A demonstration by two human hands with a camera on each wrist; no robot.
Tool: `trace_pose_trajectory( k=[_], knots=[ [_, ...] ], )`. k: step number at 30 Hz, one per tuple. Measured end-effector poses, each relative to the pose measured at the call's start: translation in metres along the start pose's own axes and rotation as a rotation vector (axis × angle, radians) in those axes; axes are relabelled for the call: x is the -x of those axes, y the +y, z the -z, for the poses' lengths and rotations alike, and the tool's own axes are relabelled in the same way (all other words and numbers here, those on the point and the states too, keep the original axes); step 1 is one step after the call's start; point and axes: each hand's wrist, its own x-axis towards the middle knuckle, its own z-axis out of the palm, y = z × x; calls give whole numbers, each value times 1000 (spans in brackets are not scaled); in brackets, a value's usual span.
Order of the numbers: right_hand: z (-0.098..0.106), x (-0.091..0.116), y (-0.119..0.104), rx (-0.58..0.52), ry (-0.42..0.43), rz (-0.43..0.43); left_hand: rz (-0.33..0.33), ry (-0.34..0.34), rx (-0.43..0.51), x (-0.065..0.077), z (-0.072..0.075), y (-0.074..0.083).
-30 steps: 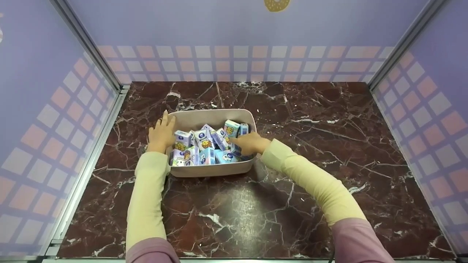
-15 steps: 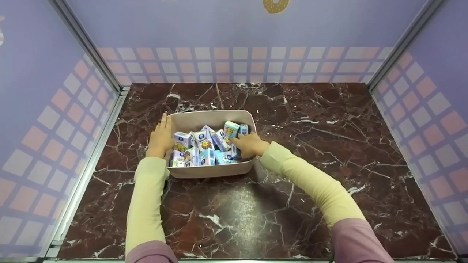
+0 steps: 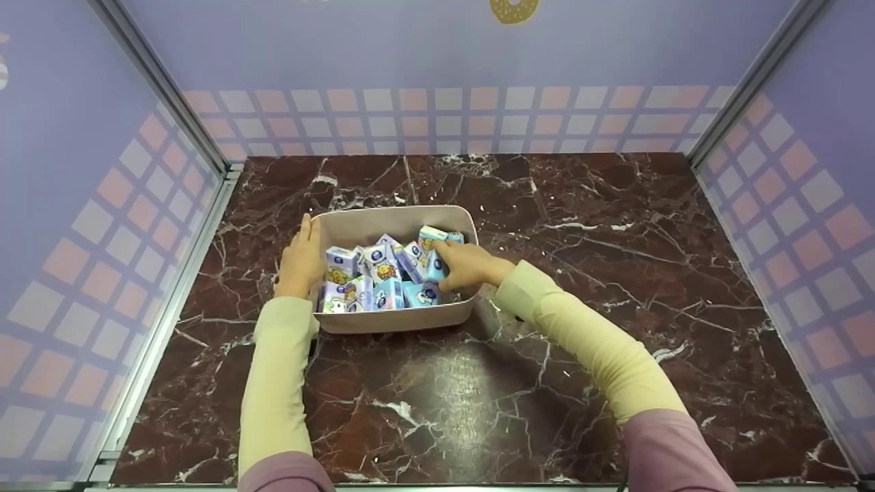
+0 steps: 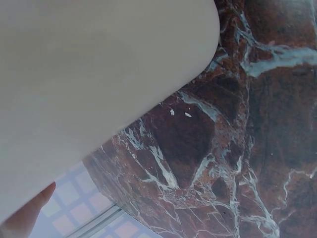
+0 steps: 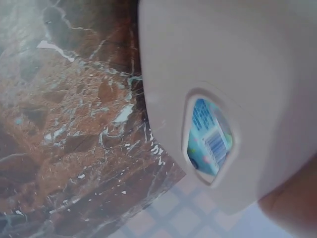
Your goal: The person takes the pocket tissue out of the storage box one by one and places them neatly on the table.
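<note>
A beige plastic bin [image 3: 396, 324] holds several small blue and purple tissue packs [image 3: 384, 270] with cartoon prints. My left hand [image 3: 301, 265] rests along the bin's left wall, fingers straight and together. One fingertip [image 4: 37, 206] shows beside the pale wall in the left wrist view. Reaching over the right rim, my right hand [image 3: 470, 265] pinches a light blue tissue pack [image 3: 435, 265] between thumb and fingers. In the right wrist view, a blue pack with a barcode [image 5: 210, 134] shows through the bin's handle hole; most of the hand is hidden behind the wall.
The bin stands on a dark red marbled tabletop [image 3: 581, 307], left of its middle. Lilac panels with a checked band [image 3: 451, 119] close off the back and both sides, with metal rails [image 3: 745, 89] at the corners.
My left hand's spread fingers have drawn together along the bin wall. My right hand has shifted slightly within the bin's right end, and the light blue pack now shows between its thumb and fingers.
</note>
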Motion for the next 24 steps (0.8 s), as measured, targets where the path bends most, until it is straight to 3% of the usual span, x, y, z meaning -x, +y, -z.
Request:
trace_pose_trajectory(
  k=[8,13,18,24],
  knots=[
    [15,-1,9,-635,235,22,-4,26,-21,1,-1,1],
    [24,-2,17,-931,369,-66,5,31,-13,1,-2,2],
    [31,0,38,-968,574,-141,-4,41,-29,2,-1,2],
    [35,13,61,-996,737,-338,-5,38,-32,1,-1,2]
  ],
)
